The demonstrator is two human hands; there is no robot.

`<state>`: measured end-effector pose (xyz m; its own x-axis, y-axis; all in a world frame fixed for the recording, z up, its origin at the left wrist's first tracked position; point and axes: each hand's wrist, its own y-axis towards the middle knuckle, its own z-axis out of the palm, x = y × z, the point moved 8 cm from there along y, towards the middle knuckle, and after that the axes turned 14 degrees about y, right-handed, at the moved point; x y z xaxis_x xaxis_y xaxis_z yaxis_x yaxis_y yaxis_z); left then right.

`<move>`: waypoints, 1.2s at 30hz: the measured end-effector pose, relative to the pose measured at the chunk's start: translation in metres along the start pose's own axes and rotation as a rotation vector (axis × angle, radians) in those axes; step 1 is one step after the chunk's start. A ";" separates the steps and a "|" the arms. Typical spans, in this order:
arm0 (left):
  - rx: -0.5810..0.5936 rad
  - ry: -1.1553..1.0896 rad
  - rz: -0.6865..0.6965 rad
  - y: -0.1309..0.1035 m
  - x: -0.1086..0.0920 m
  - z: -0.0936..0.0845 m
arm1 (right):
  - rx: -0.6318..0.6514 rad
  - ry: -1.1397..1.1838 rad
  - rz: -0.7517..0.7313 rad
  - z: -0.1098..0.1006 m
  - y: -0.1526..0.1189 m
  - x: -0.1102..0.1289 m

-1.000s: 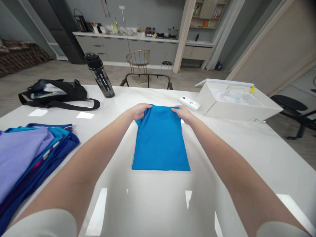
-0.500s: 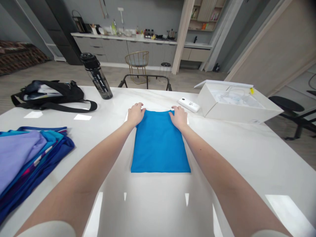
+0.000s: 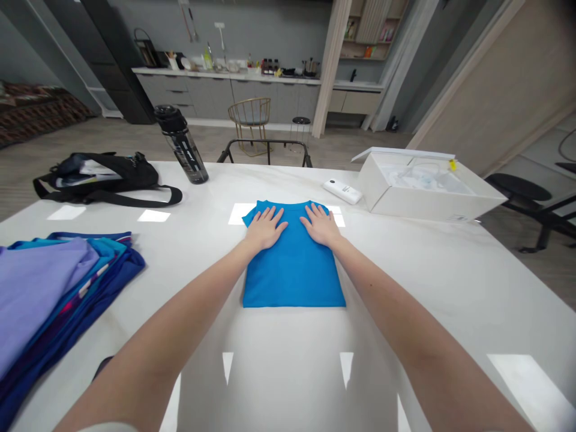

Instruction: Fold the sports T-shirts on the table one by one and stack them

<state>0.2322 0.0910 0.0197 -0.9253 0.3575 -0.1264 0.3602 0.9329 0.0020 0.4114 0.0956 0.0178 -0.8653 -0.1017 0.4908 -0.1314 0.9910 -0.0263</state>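
A blue shirt (image 3: 294,276) lies flat on the white bench (image 3: 450,270), about midway between its left and right sides and nearer the far edge than the bag's strap is to the near side of the view. Its straight hem faces the person and its gently curved neckline faces the far edge; a small pointed flap of cloth juts out at its far left corner.

The left hand (image 3: 266,229) rests palm down on the shirt's far left part, fingers extended and slightly spread, thumb out, grasping nothing. The right hand (image 3: 320,225) lies likewise on the far right part, flat, its fingers pointing toward the far edge, with no hold on the cloth.

Along the bench's left edge is a pile of clothes (image 3: 40,282), lavender on top, teal and navy below. A black sling bag (image 3: 135,171) sits by the far left corner, and a dark bottle (image 3: 186,153) stands near the far edge beside it. Toward the far right corner, a white oblong device (image 3: 342,191) lies just beside a white carton (image 3: 432,204), its lid raised, with clear plastic inside. A dark object (image 3: 101,365) shows partly behind the left forearm; what it is cannot be told.
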 end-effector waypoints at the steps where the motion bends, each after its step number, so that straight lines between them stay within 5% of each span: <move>1: -0.019 0.000 -0.036 0.000 0.005 -0.001 | 0.007 0.001 0.023 -0.001 0.000 -0.004; 5: -0.146 0.052 -0.125 0.005 0.021 -0.016 | -0.073 0.001 0.071 -0.014 0.004 -0.007; 11: -0.086 0.028 -0.342 0.013 0.057 -0.021 | -0.085 0.087 0.182 -0.029 0.014 -0.023; 17: -0.098 0.093 -0.398 0.024 0.065 -0.032 | -0.119 0.077 0.238 -0.049 0.029 -0.040; 21: 0.003 -0.081 -0.509 0.036 0.077 -0.022 | -0.081 0.206 0.274 -0.042 0.041 -0.039; 24: -0.053 -0.247 -0.481 0.040 0.083 -0.027 | -0.084 0.302 0.157 -0.041 0.043 -0.027; 31: -0.143 -0.662 -0.296 0.003 0.062 -0.076 | -0.215 0.705 -0.033 -0.089 -0.003 -0.007; 36: -0.108 -1.061 -0.173 -0.051 0.014 -0.136 | -0.222 0.863 -0.160 -0.147 -0.072 0.020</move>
<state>0.1845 0.0545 0.1525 -0.3691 0.0489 -0.9281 0.1745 0.9845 -0.0175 0.4750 0.0355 0.1578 -0.1700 -0.2277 0.9588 -0.0451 0.9737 0.2233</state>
